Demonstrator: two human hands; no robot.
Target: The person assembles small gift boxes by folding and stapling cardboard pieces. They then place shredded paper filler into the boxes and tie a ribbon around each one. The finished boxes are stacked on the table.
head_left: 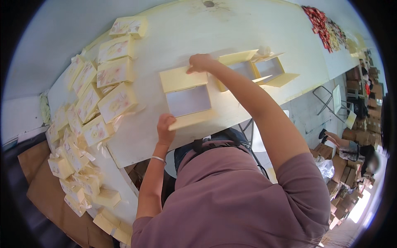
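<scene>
Head view: closest to the body, the near edge of the table [142, 153] runs just in front of the person's waist, slanting up to the right. Just beyond it, the left hand [166, 123] grasps the left corner of the near flap [193, 119], thumb above and fingers curled around it. That flap leans out toward the person, leaving only a narrow strip of tabletop before the edge.

Between the hands sits the open box [188, 101], pale yellow with a whitish inside, its long axis running left to right, tilted slightly. It lies beyond and to the right of the left hand, on the near side of the right hand [200, 63]. The left hand is nearer its front left corner; the right is at the top edge of the raised far flap [178, 79], fingers bent, but I cannot tell whether they pinch it.

The right forearm passes over the first of two more open boxes [268, 68] standing to the right, near the box in hand, so room on that side is tight. To the left, a strip of tabletop separates it from a heap of closed, flower-printed boxes [116, 101]. Beyond the far flap, the pale tabletop stretches widely. Farther off are small red packets [317, 27], a folding chair [337, 99] and brown cartons [324, 151].
</scene>
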